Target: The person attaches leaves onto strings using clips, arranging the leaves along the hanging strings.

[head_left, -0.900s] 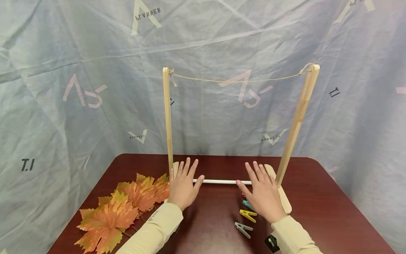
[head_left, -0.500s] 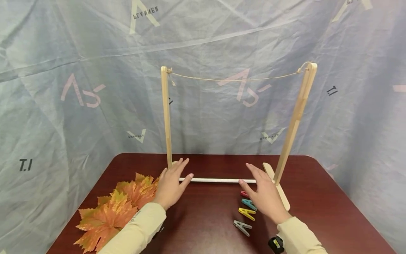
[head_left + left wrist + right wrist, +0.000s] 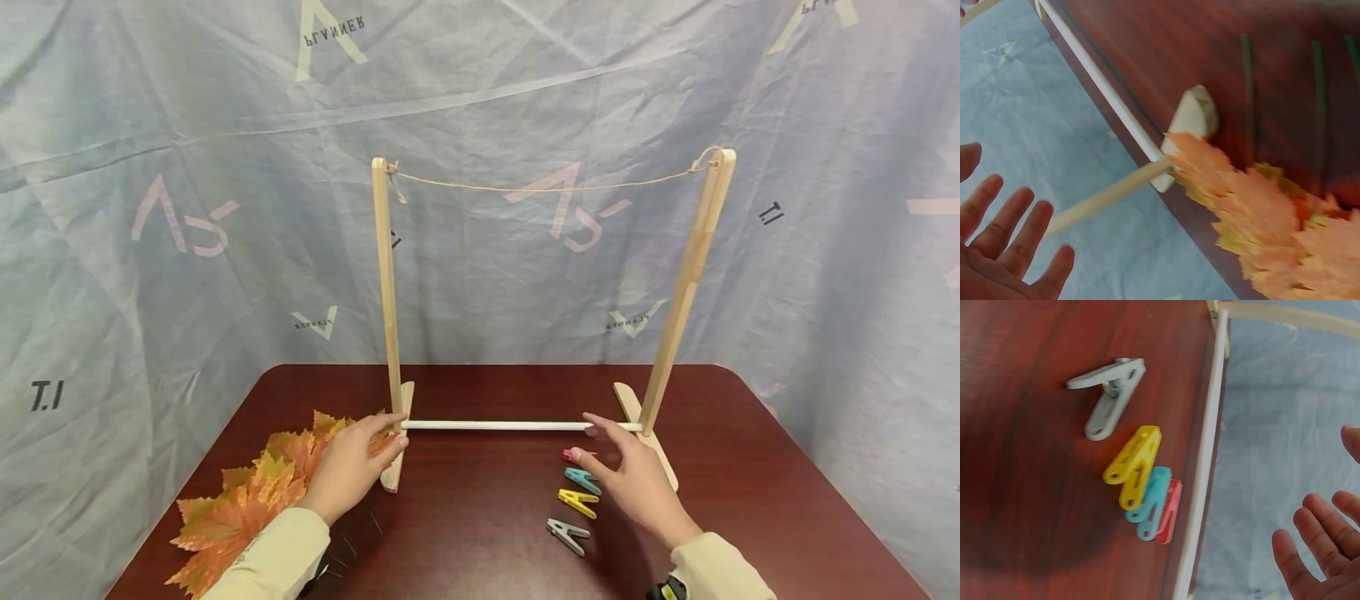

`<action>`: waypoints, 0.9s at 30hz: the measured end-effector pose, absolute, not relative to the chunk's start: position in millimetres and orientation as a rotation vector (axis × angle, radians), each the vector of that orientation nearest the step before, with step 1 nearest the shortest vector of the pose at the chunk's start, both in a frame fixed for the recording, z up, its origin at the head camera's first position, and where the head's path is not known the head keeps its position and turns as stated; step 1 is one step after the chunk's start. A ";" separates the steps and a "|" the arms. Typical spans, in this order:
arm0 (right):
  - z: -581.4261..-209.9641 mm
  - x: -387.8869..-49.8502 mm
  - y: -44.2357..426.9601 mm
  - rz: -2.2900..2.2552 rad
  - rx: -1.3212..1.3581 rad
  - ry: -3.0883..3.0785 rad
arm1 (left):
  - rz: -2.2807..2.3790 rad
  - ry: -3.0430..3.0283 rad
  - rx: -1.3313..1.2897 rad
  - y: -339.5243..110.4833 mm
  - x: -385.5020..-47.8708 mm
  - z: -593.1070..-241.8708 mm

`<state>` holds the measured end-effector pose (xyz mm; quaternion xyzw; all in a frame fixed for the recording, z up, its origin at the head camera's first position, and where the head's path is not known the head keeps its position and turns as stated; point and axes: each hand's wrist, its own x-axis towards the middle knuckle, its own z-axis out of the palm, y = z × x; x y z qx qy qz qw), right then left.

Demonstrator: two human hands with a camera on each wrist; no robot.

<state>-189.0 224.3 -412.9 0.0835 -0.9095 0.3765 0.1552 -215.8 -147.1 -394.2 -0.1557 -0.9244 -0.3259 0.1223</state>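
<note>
My left hand (image 3: 348, 467) is held over the orange artificial maple leaves (image 3: 232, 521), near the left foot of a wooden stand. Its fingers are loosely extended and the left wrist view shows nothing in them. My right hand (image 3: 641, 479) hovers just right of a row of clothespins: red (image 3: 1170, 511), blue (image 3: 582, 479), yellow (image 3: 578, 503) and grey (image 3: 567, 534). That hand also holds nothing; its fingers are spread in the right wrist view. The stand has a left post (image 3: 386, 283), a right post (image 3: 688, 287), a white crossbar (image 3: 495, 426) and a sagging twine (image 3: 525, 189).
Thin green stems (image 3: 1319, 106) reach from the leaves over the dark red table (image 3: 480, 517). The right base foot (image 3: 660, 462) lies behind my right hand. A grey printed cloth (image 3: 480, 275) hangs behind the table.
Both hands have drawn back from the stand's base and moved apart, the left one leftward over the leaves. The fingers have gone from flat and spread to more relaxed. The clothespins stay put.
</note>
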 end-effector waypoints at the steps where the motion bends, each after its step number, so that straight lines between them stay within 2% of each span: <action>1: -414.9 -187.9 224.9 1.086 0.226 -2.613 | -0.952 -2.714 -0.436 -150.4 -214.6 -395.6; 11: -429.5 -177.7 233.8 1.097 0.207 -2.623 | -1.136 -2.744 -0.410 -179.0 -207.2 -409.2; 27: -450.6 -167.6 240.4 1.324 0.151 -2.591 | -1.353 -2.836 -0.507 -214.7 -197.3 -422.5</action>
